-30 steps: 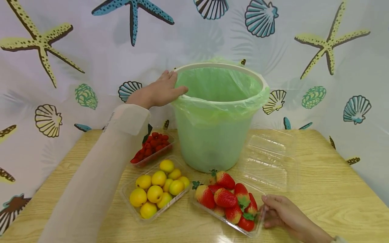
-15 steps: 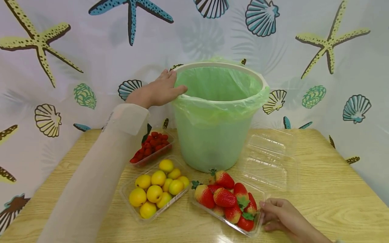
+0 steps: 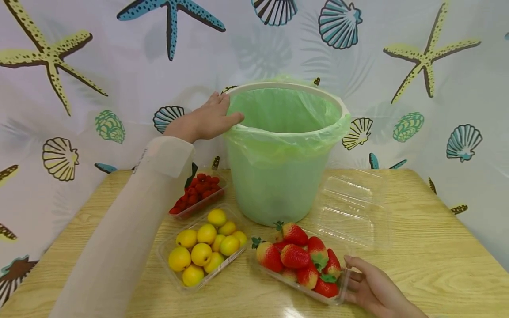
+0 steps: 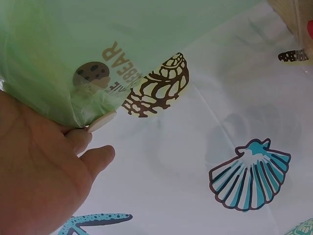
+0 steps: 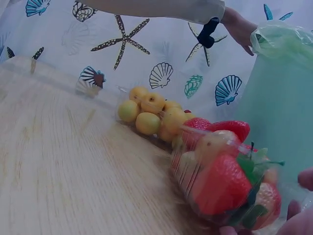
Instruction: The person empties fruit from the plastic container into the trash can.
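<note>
My left hand [image 3: 207,118] rests on the left side of the white rim of a green bucket [image 3: 276,185], its thumb lying over the rim. A thin green bag [image 3: 338,132] lines the bucket and folds down outside. My right hand [image 3: 371,282] grips the right end of a clear plastic punnet [image 3: 298,289] of large red strawberries [image 3: 295,256]. Its thumb is at the top edge and its fingers are at the end wall. In the right wrist view, fingertips [image 5: 227,230] show at the punnet's lower edge and the strawberries [image 5: 222,186] show through the plastic.
A punnet [image 3: 222,269] of round yellow fruit [image 3: 201,254] sits left of the strawberries. Behind it, a punnet [image 3: 207,203] of raspberries [image 3: 199,192] is partly hidden by my left sleeve. Clear lids or trays [image 3: 350,221] lie right of the bucket on the wooden table [image 3: 421,256].
My right hand has re-gripped the strawberry punnet's end with its fingers further under it, and the punnet has shifted slightly right. My left hand stays on the bucket rim.
</note>
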The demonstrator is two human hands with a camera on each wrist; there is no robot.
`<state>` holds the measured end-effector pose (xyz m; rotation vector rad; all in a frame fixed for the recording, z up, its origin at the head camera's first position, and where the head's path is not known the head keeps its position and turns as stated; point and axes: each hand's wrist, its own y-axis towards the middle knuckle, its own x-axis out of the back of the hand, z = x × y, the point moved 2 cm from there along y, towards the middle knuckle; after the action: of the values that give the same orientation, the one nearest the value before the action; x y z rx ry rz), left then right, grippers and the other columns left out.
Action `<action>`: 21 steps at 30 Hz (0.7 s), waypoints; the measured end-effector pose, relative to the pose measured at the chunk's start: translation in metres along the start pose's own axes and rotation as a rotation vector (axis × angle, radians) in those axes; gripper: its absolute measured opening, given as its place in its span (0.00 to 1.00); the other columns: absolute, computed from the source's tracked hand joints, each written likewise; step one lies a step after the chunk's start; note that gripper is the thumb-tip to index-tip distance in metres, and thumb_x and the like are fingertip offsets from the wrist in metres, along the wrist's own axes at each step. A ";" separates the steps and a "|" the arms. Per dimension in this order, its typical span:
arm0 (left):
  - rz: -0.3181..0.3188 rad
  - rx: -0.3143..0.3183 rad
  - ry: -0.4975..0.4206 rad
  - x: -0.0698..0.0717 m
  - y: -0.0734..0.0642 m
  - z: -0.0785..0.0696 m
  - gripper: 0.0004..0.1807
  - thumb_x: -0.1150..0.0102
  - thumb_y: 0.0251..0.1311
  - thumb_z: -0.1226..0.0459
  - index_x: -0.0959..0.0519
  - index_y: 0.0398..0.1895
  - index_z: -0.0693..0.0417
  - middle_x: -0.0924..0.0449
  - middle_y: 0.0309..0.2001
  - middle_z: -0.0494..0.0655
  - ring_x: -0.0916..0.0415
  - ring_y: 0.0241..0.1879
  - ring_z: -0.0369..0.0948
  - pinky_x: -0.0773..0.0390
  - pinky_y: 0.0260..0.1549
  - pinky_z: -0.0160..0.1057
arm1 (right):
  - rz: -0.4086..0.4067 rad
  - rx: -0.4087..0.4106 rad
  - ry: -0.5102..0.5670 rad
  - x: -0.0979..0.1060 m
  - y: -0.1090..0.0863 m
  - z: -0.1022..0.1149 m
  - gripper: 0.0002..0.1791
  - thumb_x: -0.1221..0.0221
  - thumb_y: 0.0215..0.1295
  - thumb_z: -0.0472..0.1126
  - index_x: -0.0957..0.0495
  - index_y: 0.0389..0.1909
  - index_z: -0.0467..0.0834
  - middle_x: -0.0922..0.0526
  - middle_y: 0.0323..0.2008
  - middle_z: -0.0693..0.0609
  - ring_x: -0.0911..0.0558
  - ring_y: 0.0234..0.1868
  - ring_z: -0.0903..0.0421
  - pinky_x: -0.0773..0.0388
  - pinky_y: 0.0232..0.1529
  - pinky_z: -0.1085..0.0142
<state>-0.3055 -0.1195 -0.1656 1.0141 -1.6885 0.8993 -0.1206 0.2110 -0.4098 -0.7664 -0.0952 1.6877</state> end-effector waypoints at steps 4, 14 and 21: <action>-0.013 -0.006 -0.011 0.000 -0.001 0.000 0.43 0.73 0.71 0.43 0.73 0.74 0.60 0.78 0.76 0.55 0.84 0.74 0.49 0.69 0.72 0.54 | 0.024 -0.004 0.025 0.000 0.002 -0.002 0.12 0.55 0.73 0.53 0.37 0.44 0.48 0.29 0.40 0.54 0.27 0.43 0.60 0.25 0.49 0.60; 0.015 0.009 0.001 -0.002 0.002 -0.001 0.43 0.74 0.71 0.43 0.76 0.73 0.60 0.82 0.75 0.56 0.86 0.74 0.49 0.70 0.72 0.53 | -0.027 0.065 -0.099 0.000 0.007 -0.006 0.26 0.60 0.75 0.54 0.41 0.61 0.37 0.32 0.58 0.39 0.34 0.63 0.51 0.34 0.63 0.62; 0.008 0.010 -0.005 0.000 0.002 -0.001 0.43 0.74 0.71 0.43 0.75 0.73 0.60 0.81 0.75 0.55 0.86 0.74 0.49 0.69 0.72 0.54 | 0.116 0.043 -0.079 0.001 0.004 -0.005 0.16 0.56 0.74 0.49 0.30 0.53 0.45 0.23 0.49 0.56 0.26 0.52 0.60 0.27 0.57 0.59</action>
<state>-0.3072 -0.1176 -0.1651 1.0182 -1.6948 0.9116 -0.1214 0.2087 -0.4158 -0.6839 -0.0700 1.8253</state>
